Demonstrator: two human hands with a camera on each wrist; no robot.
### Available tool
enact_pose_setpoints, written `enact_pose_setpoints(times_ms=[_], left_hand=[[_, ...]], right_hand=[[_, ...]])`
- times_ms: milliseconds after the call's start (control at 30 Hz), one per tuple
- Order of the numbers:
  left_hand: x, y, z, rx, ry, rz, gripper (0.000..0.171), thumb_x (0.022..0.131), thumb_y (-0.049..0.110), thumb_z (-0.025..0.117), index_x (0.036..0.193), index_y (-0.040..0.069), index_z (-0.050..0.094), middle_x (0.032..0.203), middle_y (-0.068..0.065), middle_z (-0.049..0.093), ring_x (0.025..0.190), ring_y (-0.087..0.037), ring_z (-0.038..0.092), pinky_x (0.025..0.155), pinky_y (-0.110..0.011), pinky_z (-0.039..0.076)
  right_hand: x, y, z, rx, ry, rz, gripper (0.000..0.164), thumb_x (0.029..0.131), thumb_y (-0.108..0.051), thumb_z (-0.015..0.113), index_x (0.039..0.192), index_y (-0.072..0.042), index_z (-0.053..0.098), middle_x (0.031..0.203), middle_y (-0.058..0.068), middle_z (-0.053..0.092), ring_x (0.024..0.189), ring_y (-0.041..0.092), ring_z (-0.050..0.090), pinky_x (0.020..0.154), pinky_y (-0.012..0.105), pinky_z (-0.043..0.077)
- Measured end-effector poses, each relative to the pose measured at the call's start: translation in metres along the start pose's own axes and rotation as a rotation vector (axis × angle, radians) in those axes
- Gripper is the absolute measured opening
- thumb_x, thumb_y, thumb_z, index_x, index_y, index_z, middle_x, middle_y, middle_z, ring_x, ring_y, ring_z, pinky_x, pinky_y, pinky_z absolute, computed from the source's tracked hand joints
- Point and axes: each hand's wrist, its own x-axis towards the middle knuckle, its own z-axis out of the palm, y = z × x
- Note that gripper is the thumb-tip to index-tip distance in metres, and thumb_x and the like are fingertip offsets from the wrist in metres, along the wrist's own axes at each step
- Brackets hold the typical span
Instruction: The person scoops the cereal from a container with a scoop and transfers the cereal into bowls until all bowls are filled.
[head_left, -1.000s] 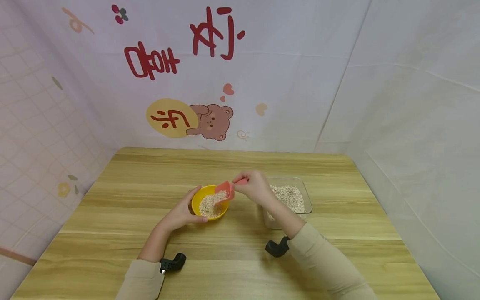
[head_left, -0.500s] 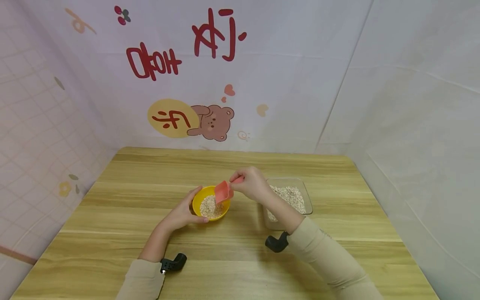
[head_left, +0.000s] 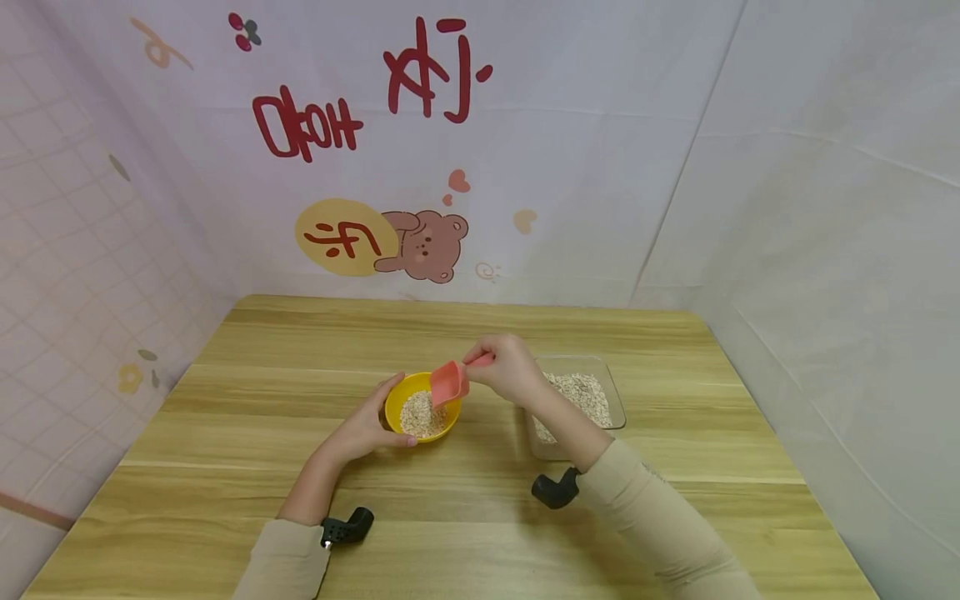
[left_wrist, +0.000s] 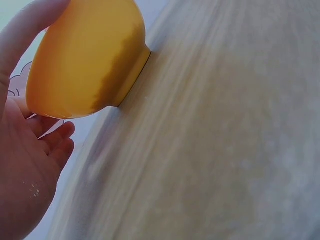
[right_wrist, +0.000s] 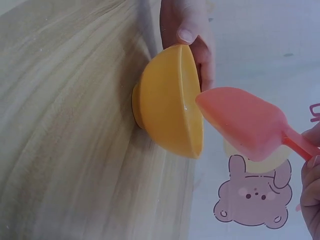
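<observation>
My left hand [head_left: 364, 428] holds a yellow bowl [head_left: 401, 390] by its side, thumb at the near rim and fingers round the far side. The bowl stands upright on its foot on the table, as the left wrist view shows. A heap of oat flakes [head_left: 420, 415] lies inside it. With the fingertips of my right hand [head_left: 512, 370] I pinch the handle of a pink scoop [head_left: 447, 382]. The scoop tips down over the bowl's right rim, and no oats show in it. In the right wrist view the scoop's lip [right_wrist: 212, 97] is right at the bowl's rim.
A clear rectangular container [head_left: 546, 450] with more oat flakes [head_left: 583, 398] stands right of the bowl, partly hidden by my right forearm. Both are on a wooden table [head_left: 450, 542]. A printed curtain [head_left: 570, 150] rises behind the table's back edge.
The oats that were in the scoop have slid out into the bowl as the scoop tilted further. In the last half second the scoop has barely shifted. My left hand keeps its hold.
</observation>
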Motion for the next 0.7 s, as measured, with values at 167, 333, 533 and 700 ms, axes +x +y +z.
enact_pose_setpoints(times_ms=[167,333,533,700], left_hand=[[0.000,0.000,0.000,0.000,0.002,0.009,0.114,0.065,0.031,0.089,0.152,0.008,0.020,0.155,-0.019,0.017,0.139,-0.039,0.020,0.108,-0.061,0.017],[0.000,0.000,-0.001,-0.018,0.006,0.033,0.113,0.065,0.030,0.089,0.152,0.006,0.021,0.154,-0.017,0.018,0.137,-0.038,0.023,0.107,-0.060,0.020],[-0.001,0.006,-0.003,-0.005,0.033,0.049,0.110,0.064,0.028,0.090,0.151,0.009,0.025,0.154,-0.014,0.020,0.137,-0.037,0.024,0.107,-0.062,0.018],[0.000,0.012,-0.003,0.011,0.046,0.046,0.108,0.065,0.028,0.089,0.151,0.015,0.025,0.156,-0.013,0.015,0.140,-0.037,0.015,0.106,-0.066,0.012]], right_hand=[[-0.004,0.005,0.000,0.064,0.013,0.022,0.004,0.079,-0.011,0.074,0.082,-0.009,0.073,0.069,0.000,0.064,0.057,0.014,0.053,0.050,0.027,0.046],[-0.008,0.008,-0.001,0.099,0.039,0.041,0.006,0.079,-0.012,0.075,0.084,-0.009,0.074,0.069,0.005,0.064,0.056,0.014,0.050,0.050,0.027,0.043],[-0.012,0.011,-0.002,0.136,0.077,0.064,0.009,0.078,-0.013,0.077,0.085,-0.009,0.074,0.077,0.005,0.066,0.062,0.017,0.054,0.054,0.028,0.048],[-0.016,0.014,-0.005,0.173,0.104,0.062,0.008,0.078,-0.012,0.077,0.084,-0.010,0.074,0.081,0.005,0.067,0.065,0.019,0.054,0.054,0.029,0.047]])
